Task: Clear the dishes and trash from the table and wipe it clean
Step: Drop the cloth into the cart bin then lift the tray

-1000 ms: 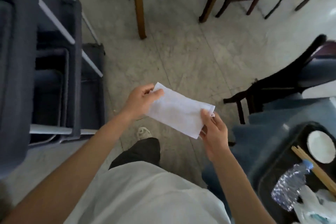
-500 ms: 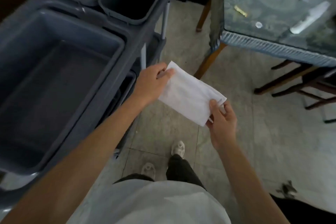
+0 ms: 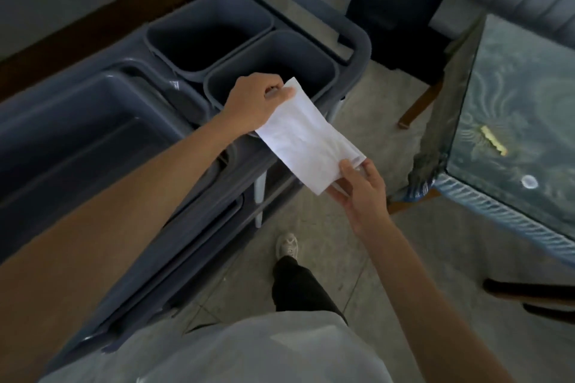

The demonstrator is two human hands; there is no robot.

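A white folded cloth is stretched between both hands. My left hand pinches its upper corner over the near small bin of a grey cart. My right hand pinches the lower corner above the floor. The glass-topped table stands at the right, with a yellow scrap and a small round cap lying on it.
The grey cart fills the left, with a second small bin and a large tub. A dark chair stands behind the table corner. Tiled floor runs between cart and table; my foot is on it.
The view has swung from the floor and chairs round to the cart and the table. Both hands keep pinching the cloth, which now hangs by the cart's small bin.
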